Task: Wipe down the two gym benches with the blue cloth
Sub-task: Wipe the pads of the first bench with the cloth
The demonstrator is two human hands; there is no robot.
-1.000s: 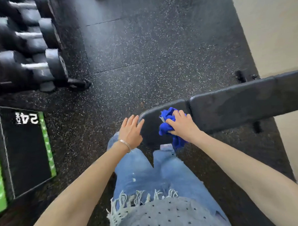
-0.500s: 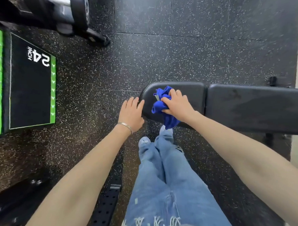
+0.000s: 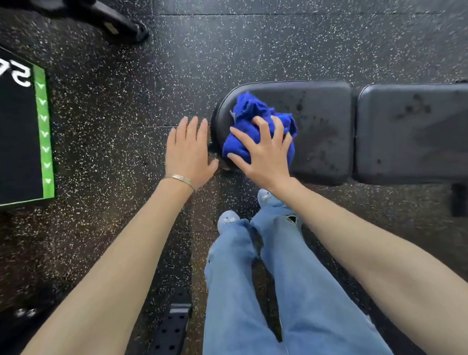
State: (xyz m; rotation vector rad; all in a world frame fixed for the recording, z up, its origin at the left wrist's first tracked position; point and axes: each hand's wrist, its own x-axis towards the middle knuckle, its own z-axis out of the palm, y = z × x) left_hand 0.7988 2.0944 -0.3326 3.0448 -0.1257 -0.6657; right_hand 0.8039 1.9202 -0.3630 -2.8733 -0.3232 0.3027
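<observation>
1 bench [image 3: 322, 136] lengthwise left-right, cloth [image 3: 249, 115] bunched

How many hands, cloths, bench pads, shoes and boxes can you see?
Hands: 2, the left hand and the right hand
Cloths: 1, the blue cloth
Bench pads: 2, the rounded pad and the second pad
Shoes: 2, the front shoe and the back shoe
Boxes: 1, the box
Total: 8
</observation>
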